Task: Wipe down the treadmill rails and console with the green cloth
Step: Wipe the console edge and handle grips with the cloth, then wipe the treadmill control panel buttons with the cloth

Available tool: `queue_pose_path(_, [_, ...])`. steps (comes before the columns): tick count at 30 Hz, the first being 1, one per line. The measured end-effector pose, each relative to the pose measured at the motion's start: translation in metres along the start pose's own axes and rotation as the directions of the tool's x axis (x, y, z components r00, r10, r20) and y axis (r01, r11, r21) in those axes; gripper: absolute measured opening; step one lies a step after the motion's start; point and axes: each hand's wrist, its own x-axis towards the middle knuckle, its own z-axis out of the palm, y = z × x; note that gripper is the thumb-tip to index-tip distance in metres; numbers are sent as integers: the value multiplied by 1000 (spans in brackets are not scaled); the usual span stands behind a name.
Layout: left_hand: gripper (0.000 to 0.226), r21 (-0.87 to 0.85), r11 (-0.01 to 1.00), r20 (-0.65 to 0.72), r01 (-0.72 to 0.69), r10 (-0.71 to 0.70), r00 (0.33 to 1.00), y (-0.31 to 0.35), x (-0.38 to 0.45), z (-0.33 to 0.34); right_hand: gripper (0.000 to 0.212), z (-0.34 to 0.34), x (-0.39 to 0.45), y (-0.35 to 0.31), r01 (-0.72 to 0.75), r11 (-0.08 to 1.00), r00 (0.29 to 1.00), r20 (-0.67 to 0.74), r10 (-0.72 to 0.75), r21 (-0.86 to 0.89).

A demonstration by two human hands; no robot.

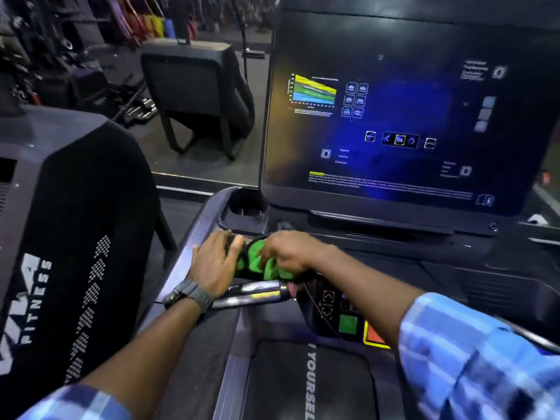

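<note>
The green cloth (260, 263) is bunched up on the treadmill's console deck, just below the cup holder (246, 207). My right hand (292, 251) grips the cloth from the right, fingers curled into it. My left hand (213, 262) lies flat with straight fingers on the left side rail (194, 237), its fingertips touching the cloth's left edge. A silver handlebar grip (257, 294) runs just below both hands. The big console screen (394, 116) stands upright behind, lit with blue graphics.
A control panel with arrow keys, a green button (348, 324) and a red-orange stop button (374, 336) sits under my right forearm. The treadmill belt (303, 383) lies below. A neighbouring black machine (69, 237) stands at left; gym gear fills the background.
</note>
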Motion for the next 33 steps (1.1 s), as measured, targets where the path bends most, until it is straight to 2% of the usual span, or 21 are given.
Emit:
queue_pose_path(3, [66,122,992,37,-19,14,999,6,-12,4,49,-10,-13,10,-103,995,978,-183,99,-13])
queue_pose_path(5, [71,166,986,51,-9,1,999,-2,-15,2,54,1,-8,-12,-135,991,925,-360,119,-18])
queue_pose_path(7, [75,158,987,37,15,-21,999,-14,-12,-5,65,16,9,-35,-187,981,875,-447,187,44])
queue_pose_path(9, [78,150,987,2,50,-50,999,-26,-8,-12,73,24,33,-50,-226,965,870,-419,261,132])
queue_pose_path(12, [84,161,983,-32,86,-82,996,-38,-5,-16,68,32,80,-51,-298,946,868,-378,323,125])
queue_pose_path(14, [90,159,984,6,82,-84,996,-51,0,-14,62,29,120,-41,-408,900,813,-387,435,154])
queue_pose_path(17, [92,157,987,34,27,-33,999,-62,8,-10,60,7,161,-24,-522,778,716,-316,623,350])
queue_pose_path(19, [91,132,991,33,13,-17,999,-65,14,-8,59,-2,179,-17,-538,743,719,-244,651,398])
queue_pose_path(23, [89,-21,999,21,39,-38,999,-70,24,-10,62,1,163,-30,-527,809,791,-197,579,260])
queue_pose_path(26, [89,-120,991,-14,52,-54,998,-64,28,-14,65,21,117,-54,-415,908,862,-298,410,50])
queue_pose_path(28, [89,-99,994,-5,53,-54,999,-59,27,-15,64,30,83,-59,-281,958,912,-324,251,-49])
queue_pose_path(30, [94,-12,997,36,80,-79,996,-54,25,-14,59,25,53,-49,-159,977,956,-270,116,-145])
queue_pose_path(33, [90,126,987,73,95,-105,992,-42,20,-5,51,5,6,-34,-122,983,980,-175,97,-140])
